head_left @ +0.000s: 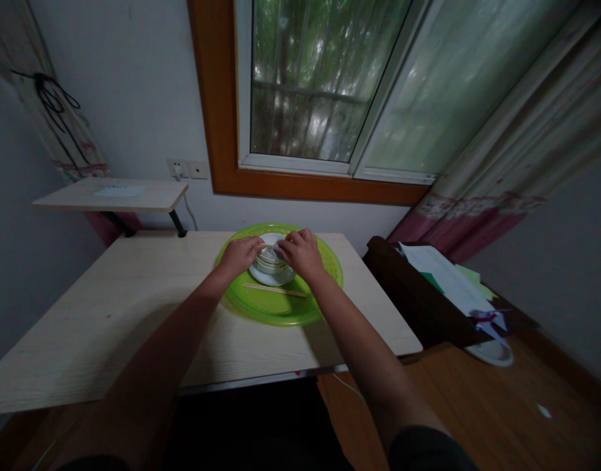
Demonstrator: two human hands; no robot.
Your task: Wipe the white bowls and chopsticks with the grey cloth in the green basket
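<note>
Head: left hand (241, 256) and right hand (305, 255) apparently arrange stacked bowls (271, 266).
Cannot tell if either grip is clamped; next likely needs steadiness.

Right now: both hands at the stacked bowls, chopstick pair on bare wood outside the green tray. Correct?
No: the chopstick pair lies on the green tray; the head view shows it. The left hand and right hand are at the stacked bowls, as you said.
</note>
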